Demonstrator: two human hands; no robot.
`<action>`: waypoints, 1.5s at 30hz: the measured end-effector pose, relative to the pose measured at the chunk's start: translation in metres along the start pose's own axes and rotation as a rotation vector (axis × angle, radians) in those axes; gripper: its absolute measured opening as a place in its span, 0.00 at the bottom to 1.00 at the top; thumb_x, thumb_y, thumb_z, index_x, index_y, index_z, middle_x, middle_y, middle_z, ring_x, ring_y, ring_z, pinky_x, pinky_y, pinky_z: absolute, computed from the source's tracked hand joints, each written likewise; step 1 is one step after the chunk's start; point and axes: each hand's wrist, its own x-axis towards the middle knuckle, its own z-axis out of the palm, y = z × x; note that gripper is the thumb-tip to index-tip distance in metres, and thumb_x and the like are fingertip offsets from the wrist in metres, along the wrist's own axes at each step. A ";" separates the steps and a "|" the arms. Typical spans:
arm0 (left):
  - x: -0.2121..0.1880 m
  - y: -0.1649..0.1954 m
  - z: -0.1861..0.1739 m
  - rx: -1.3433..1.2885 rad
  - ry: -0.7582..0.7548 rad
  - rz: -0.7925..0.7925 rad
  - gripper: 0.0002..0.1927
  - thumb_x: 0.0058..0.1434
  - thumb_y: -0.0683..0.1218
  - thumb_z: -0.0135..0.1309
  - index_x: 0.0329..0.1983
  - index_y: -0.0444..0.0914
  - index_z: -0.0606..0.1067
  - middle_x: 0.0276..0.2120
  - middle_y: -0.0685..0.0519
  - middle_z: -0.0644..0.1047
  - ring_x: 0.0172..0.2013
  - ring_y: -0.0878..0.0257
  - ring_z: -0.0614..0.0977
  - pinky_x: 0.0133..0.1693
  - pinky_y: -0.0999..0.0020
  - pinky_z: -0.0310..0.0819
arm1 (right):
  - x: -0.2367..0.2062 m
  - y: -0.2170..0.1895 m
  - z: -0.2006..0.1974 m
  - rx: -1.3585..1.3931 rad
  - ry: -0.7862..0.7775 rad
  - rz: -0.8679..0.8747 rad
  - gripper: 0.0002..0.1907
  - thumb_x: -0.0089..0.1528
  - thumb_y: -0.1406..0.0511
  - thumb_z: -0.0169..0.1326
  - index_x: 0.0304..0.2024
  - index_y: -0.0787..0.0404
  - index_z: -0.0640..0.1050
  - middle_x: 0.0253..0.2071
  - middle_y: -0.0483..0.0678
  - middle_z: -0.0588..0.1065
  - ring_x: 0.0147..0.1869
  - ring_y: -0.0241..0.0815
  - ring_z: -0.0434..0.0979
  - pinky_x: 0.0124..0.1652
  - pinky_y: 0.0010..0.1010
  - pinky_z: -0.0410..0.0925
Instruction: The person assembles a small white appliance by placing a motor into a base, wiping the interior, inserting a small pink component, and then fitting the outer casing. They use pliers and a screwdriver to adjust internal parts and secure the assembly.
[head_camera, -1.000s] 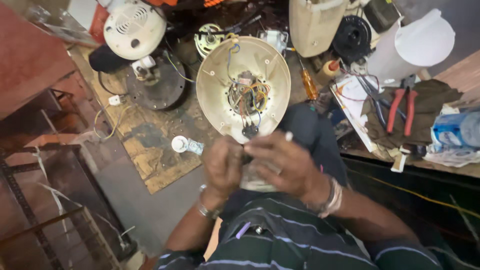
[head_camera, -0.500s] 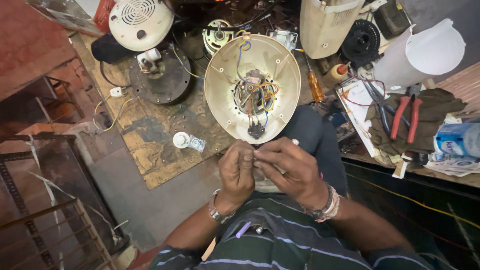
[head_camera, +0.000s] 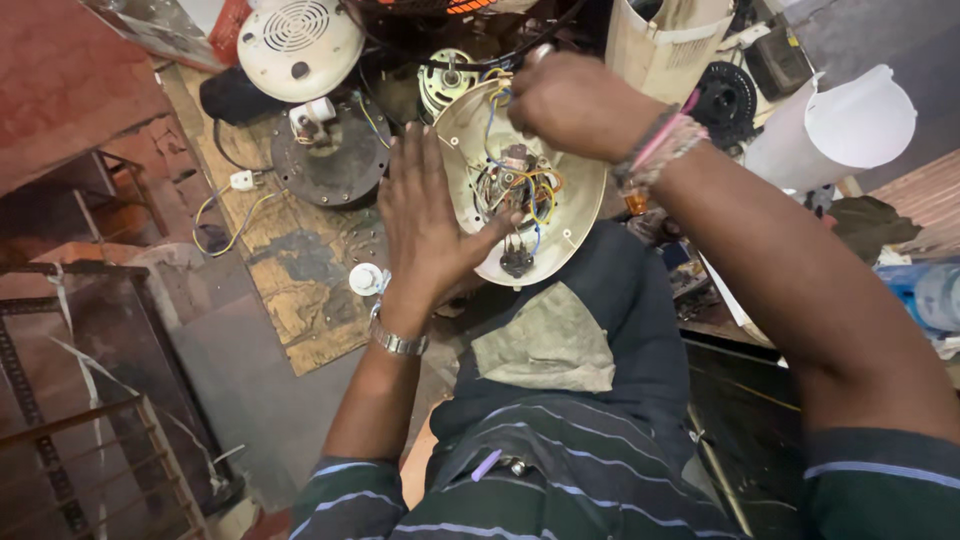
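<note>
Both hands met the housing (head_camera: 520, 190): left hand (head_camera: 425, 215) lay flat, fingers together, bracing its left rim; right hand (head_camera: 575, 105) curled over the far wires (head_camera: 515, 185).

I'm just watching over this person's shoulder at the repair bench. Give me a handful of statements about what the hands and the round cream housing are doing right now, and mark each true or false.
1. The left hand lies flat and open against the rim of the round cream plastic housing. True.
2. The right hand holds red-handled pliers. False: no pliers show in it; it reaches to the housing's far edge, fingers curled.
3. Coloured wires sit bundled inside the housing. True.
4. The left wrist is bare. False: it wears a metal wristwatch.
5. The vented round cream cover lies beyond the left hand, untouched. True.
</note>
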 end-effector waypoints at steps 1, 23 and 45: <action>0.001 -0.004 0.004 -0.006 -0.011 -0.021 0.64 0.53 0.71 0.67 0.76 0.33 0.46 0.76 0.37 0.48 0.75 0.40 0.49 0.68 0.36 0.47 | 0.001 0.002 0.010 -0.014 -0.005 -0.009 0.04 0.56 0.66 0.61 0.29 0.61 0.81 0.35 0.52 0.78 0.43 0.55 0.80 0.43 0.44 0.73; -0.010 -0.014 -0.025 -1.231 -0.195 -0.151 0.05 0.67 0.37 0.58 0.42 0.30 0.81 0.35 0.53 0.80 0.34 0.69 0.78 0.38 0.76 0.72 | -0.039 -0.123 -0.015 0.541 0.584 0.322 0.11 0.61 0.66 0.67 0.45 0.55 0.81 0.42 0.44 0.75 0.46 0.46 0.75 0.44 0.36 0.71; -0.028 -0.030 -0.010 -1.318 -0.110 -0.264 0.06 0.61 0.36 0.60 0.41 0.30 0.80 0.34 0.50 0.82 0.32 0.66 0.81 0.32 0.74 0.74 | -0.154 -0.052 0.103 0.206 0.208 1.092 0.12 0.63 0.64 0.59 0.48 0.60 0.81 0.39 0.61 0.76 0.38 0.61 0.79 0.37 0.49 0.71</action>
